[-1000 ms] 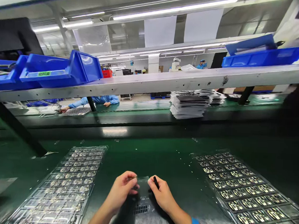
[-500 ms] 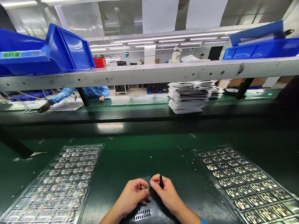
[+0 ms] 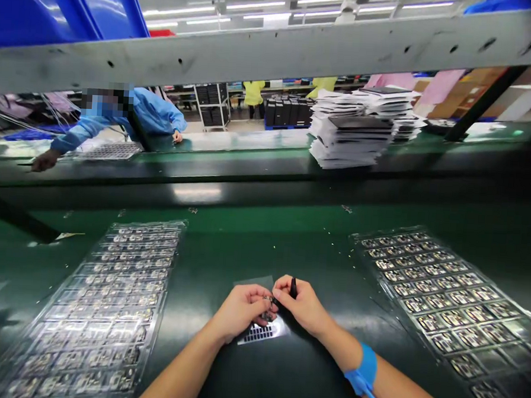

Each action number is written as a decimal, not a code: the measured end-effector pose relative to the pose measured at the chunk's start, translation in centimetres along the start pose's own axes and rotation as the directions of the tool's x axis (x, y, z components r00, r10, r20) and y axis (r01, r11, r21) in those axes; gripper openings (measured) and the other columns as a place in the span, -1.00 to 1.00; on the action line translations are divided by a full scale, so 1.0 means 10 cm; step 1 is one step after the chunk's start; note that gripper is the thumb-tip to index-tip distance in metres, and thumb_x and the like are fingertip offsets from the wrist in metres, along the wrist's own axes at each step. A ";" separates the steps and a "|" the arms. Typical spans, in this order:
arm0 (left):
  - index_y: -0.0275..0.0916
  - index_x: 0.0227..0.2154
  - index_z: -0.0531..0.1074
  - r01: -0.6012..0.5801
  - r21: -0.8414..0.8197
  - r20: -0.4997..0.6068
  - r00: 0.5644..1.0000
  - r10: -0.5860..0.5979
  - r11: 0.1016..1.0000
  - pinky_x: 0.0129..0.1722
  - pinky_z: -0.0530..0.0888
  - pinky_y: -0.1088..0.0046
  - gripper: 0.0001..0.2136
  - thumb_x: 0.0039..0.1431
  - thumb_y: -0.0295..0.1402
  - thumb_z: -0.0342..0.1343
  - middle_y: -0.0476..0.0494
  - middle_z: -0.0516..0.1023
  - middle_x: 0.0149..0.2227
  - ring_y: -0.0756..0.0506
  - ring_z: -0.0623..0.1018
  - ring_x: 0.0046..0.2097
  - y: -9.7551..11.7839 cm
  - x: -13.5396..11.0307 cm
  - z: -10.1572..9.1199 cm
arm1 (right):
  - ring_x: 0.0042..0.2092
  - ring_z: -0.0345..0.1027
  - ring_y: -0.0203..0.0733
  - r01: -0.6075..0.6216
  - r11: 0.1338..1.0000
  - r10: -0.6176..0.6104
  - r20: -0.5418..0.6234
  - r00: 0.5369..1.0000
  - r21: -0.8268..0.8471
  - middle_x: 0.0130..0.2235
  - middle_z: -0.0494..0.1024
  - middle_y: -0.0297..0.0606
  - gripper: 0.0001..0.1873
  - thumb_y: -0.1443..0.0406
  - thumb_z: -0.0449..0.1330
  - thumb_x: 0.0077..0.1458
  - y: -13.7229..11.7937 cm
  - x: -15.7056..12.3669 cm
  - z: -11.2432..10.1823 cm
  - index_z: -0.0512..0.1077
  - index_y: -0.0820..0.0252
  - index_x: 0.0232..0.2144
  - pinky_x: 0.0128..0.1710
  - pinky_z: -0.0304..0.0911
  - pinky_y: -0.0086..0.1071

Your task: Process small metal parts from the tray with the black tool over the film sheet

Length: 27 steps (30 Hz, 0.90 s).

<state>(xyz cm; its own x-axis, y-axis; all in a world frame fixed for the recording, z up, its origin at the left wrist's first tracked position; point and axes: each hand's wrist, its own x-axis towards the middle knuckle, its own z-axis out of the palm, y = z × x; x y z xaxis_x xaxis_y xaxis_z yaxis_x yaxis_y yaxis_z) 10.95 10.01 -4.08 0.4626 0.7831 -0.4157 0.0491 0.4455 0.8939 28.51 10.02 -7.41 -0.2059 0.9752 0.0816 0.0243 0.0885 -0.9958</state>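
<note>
Count: two hands (image 3: pixel 271 306): left hand (image 3: pixel 242 310), right hand (image 3: pixel 300 305). One small metal part (image 3: pixel 269 300) between them; one black pen-shaped tool (image 3: pixel 293 288) in right hand; one blue wrist strap (image 3: pixel 363 370) behind right hand. Two clear component trays: one (image 3: pixel 95 303) left of left hand, one (image 3: pixel 438 303) right of right hand. One co-worker (image 3: pixel 149 113) beyond the hands.

Table (image 3: pixel 264 223): green mat | trays (image 3: pixel 95 309) (image 3: pixel 438 309): two, clear, small metal parts, either side | shelf (image 3: pixel 273 48): grey, overhead | bin (image 3: pixel 35 9): blue, on shelf | stack (image 3: pixel 351 129): sheets, far edge | co-worker (image 3: pixel 149 113): blue smock, beyond
</note>
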 end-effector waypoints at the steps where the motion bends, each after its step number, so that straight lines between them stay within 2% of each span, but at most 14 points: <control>1: -0.40 -0.28 0.45 -0.004 0.002 0.001 1.000 0.004 1.000 -0.38 0.47 0.51 -0.64 -0.02 -0.18 0.25 -0.30 0.58 -0.28 -0.07 0.57 -0.31 0.00 0.00 0.00 | -0.52 0.13 -0.28 0.001 1.000 -0.001 0.002 1.000 0.000 -0.57 0.29 -0.41 -0.74 0.13 0.21 0.09 0.00 0.00 0.00 0.39 0.23 -0.46 -0.48 0.07 -0.45; 16: -0.41 -0.36 0.47 -0.016 0.008 0.009 1.000 0.016 1.000 -0.43 0.46 0.54 -0.61 -0.03 -0.10 0.27 -0.28 0.57 -0.33 -0.05 0.56 -0.36 -0.01 -0.01 0.00 | -0.52 0.27 -0.25 0.001 1.000 -0.001 0.033 0.999 0.019 -0.57 0.39 -0.38 -0.70 0.11 0.21 0.14 0.01 -0.02 0.03 0.39 0.23 -0.43 -0.48 0.14 -0.46; 21: -0.39 -0.38 0.45 -0.021 -0.014 0.009 1.000 0.021 1.000 -0.47 0.44 0.54 -0.62 -0.05 -0.12 0.28 -0.24 0.56 -0.38 -0.05 0.56 -0.40 -0.07 0.01 -0.01 | -0.52 0.25 -0.24 -0.006 1.000 0.007 0.061 0.998 -0.009 -0.57 0.36 -0.38 -0.62 0.02 0.18 0.16 0.04 -0.01 0.06 0.36 0.21 -0.44 -0.49 0.12 -0.45; 27: -0.37 -0.40 0.41 -0.033 -0.003 -0.008 0.999 0.033 0.999 -0.54 0.39 0.57 -0.62 -0.08 -0.11 0.28 -0.21 0.55 -0.44 -0.05 0.55 -0.45 -0.10 0.03 0.00 | -0.53 0.16 -0.27 0.024 0.998 -0.020 0.067 0.998 -0.051 -0.58 0.29 -0.41 -0.65 0.06 0.17 0.17 0.08 -0.01 0.06 0.36 0.22 -0.45 -0.50 0.04 -0.45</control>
<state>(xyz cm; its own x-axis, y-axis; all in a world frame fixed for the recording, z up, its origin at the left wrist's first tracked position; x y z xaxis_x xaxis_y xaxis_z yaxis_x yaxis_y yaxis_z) 11.09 9.85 -5.07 0.4565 0.8012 -0.3870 0.0311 0.4203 0.9069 27.98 9.87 -8.28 -0.2716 0.9573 0.0988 0.0688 0.1217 -0.9902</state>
